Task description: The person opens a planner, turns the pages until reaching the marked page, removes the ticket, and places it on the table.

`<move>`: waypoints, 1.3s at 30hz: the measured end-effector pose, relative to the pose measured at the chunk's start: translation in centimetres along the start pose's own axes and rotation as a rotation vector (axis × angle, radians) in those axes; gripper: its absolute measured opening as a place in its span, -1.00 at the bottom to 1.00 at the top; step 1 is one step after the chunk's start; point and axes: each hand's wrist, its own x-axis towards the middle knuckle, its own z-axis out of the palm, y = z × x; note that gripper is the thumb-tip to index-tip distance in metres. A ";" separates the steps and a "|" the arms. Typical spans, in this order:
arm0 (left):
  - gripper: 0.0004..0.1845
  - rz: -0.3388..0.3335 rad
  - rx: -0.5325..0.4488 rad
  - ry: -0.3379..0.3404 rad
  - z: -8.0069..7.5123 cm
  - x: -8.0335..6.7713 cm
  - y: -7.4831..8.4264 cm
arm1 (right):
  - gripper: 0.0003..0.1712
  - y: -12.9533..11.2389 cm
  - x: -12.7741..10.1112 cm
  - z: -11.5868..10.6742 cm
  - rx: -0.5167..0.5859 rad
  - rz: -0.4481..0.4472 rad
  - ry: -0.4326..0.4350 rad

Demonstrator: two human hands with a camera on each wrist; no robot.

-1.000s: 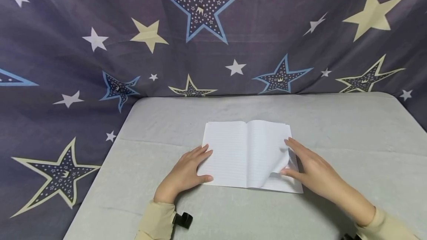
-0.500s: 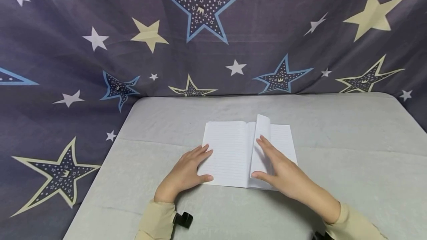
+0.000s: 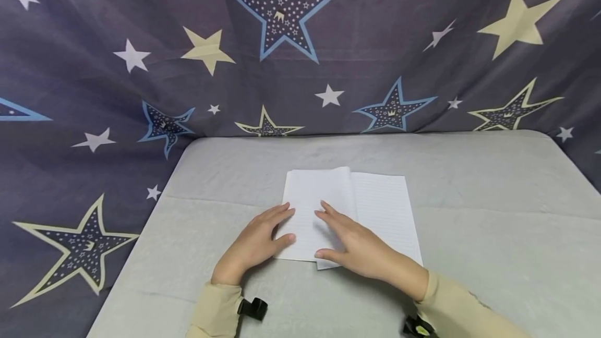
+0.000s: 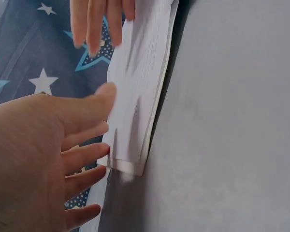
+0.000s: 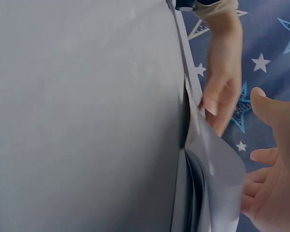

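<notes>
White, rectangular lined-paper notebook: judged light, floppy; best taken by outer edge. Left hand, right hand: fingers relaxed (nothing gripped).

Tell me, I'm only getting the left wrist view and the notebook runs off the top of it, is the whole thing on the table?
Observer: Yes, in the head view the notebook lies open, entirely on the table.
Operator: And what's on its right side?
Observer: The head view shows the right page carries ruled lines.
Operator: Is anything bent?
Observer: In the right wrist view, a sheet bows out in a curve.
</notes>
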 end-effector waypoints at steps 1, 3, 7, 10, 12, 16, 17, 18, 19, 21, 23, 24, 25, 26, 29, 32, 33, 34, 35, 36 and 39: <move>-0.34 0.001 -0.004 0.000 0.0 0.0 0.1 | -0.07 -0.1 0.4 0.2 0.001 -0.006 -0.010; -0.31 0.000 -0.010 -0.011 0.1 0.0 0.4 | -0.09 -0.3 1.0 0.6 0.009 -0.016 -0.025; -0.18 0.004 0.034 -0.042 0.6 0.1 0.9 | -0.12 -0.6 1.9 1.1 0.018 -0.036 -0.041; -0.07 0.001 0.097 -0.057 1.1 0.2 1.1 | -0.15 -0.7 2.0 1.1 0.015 -0.057 -0.042; -0.03 0.003 0.119 -0.056 1.3 0.2 1.2 | -0.17 -0.6 1.6 0.7 0.019 -0.075 -0.034; 0.00 0.005 0.128 -0.059 1.5 0.3 1.2 | -0.22 0.4 0.0 -0.6 -0.001 -0.127 0.014; -0.01 0.008 0.121 -0.057 1.5 0.3 1.2 | -0.23 0.8 -0.5 -1.1 -0.009 -0.143 0.035; -0.02 0.012 0.114 -0.057 1.5 0.3 1.1 | -0.24 1.4 -1.1 -1.5 -0.026 -0.159 0.059; -0.02 0.014 0.109 -0.059 1.4 0.2 1.0 | -0.25 2.1 -1.7 -1.9 -0.042 -0.169 0.082; -0.03 0.024 0.097 -0.055 1.2 0.2 0.7 | -0.27 3.6 -2.9 -2.8 -0.071 -0.181 0.122; -0.04 0.032 0.081 -0.047 1.0 0.2 0.5 | -0.27 5.1 -4.2 -3.8 -0.092 -0.167 0.144; -0.05 0.034 0.080 -0.048 0.9 0.2 0.3 | -0.27 5.9 -4.9 -4.3 -0.093 -0.154 0.140; -0.06 0.034 0.076 -0.046 0.8 0.2 0.2 | -0.26 6.6 -5.5 -4.7 -0.095 -0.138 0.131; -0.08 0.033 0.072 -0.043 0.6 0.1 0.1 | -0.25 7.3 -6.1 -5.2 -0.095 -0.125 0.120; -0.12 0.028 0.063 -0.037 0.3 0.1 -0.3 | -0.21 9.0 -7.6 -6.4 -0.082 -0.085 0.067; -0.17 0.024 0.054 -0.035 0.0 0.0 -0.5 | -0.16 10.4 -8.8 -7.1 -0.084 -0.068 0.029; -0.18 0.022 0.052 -0.037 -0.1 0.0 -0.6 | -0.15 10.8 -9.0 -7.2 -0.085 -0.068 0.024; -0.19 0.019 0.047 -0.038 -0.1 0.0 -0.6 | -0.13 11.1 -9.2 -7.3 -0.085 -0.068 0.021; -0.20 0.017 0.045 -0.039 -0.2 0.0 -0.7 | -0.13 11.3 -9.4 -7.4 -0.081 -0.065 0.018; -0.21 0.014 0.042 -0.040 -0.2 0.0 -0.7 | -0.12 11.5 -9.5 -7.4 -0.084 -0.064 0.018; -0.23 0.005 0.032 -0.044 -0.2 0.0 -0.7 | -0.08 11.7 -9.5 -7.2 -0.107 -0.052 0.028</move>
